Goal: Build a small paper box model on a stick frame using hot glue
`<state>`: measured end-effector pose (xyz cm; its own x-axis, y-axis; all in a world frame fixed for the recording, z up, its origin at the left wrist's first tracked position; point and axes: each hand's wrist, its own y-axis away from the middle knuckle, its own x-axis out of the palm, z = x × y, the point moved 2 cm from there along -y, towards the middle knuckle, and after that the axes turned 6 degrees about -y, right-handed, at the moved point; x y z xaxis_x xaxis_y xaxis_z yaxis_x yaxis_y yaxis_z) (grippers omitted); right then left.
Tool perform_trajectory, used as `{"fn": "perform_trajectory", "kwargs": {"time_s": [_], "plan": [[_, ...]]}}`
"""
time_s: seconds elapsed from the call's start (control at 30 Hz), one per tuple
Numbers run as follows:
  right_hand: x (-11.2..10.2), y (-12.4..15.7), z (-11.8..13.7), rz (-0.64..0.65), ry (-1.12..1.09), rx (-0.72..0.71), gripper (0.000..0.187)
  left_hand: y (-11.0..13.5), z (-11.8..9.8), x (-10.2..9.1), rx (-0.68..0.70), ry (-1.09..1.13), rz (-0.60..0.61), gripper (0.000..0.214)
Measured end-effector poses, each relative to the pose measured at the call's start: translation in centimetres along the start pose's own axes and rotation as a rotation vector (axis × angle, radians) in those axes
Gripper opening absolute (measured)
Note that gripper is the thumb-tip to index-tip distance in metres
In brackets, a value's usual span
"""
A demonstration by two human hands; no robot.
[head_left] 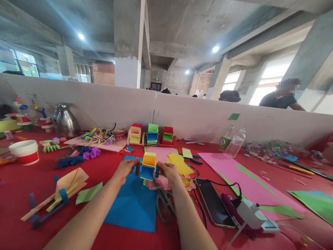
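A small paper craft model of folded yellow and blue boxes is held up between both hands, over a sheet of blue paper. My left hand pinches the model's brown upright piece at its left side. At the other side, my right hand has its fingertips closed on the blue upright piece. Grey-green scissors lie below my right hand, partly hidden by the forearm. Yellow paper pieces are just beyond that hand. Three similar paper models stand in a row behind.
On the right lie a phone, a power strip with plugs and pink paper. Plastic bottles stand against the white partition. Leftward are a stick frame, a paper cup and a steel jug.
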<state>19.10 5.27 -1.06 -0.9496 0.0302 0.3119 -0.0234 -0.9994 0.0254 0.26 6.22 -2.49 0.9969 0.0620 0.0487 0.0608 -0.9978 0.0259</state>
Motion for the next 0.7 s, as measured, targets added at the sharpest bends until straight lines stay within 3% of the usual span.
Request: {"fn": "perform_trajectory", "kwargs": {"time_s": [0.33, 0.7], "plan": [[0.12, 0.27, 0.08, 0.005, -0.066, 0.043, 0.028, -0.34, 0.67, -0.05, -0.042, 0.122, 0.038, 0.045], [0.08, 0.29, -0.2, -0.058, -0.096, 0.166, 0.022, -0.07, 0.2, -0.26, -0.176, 0.168, 0.086, 0.039]]}}
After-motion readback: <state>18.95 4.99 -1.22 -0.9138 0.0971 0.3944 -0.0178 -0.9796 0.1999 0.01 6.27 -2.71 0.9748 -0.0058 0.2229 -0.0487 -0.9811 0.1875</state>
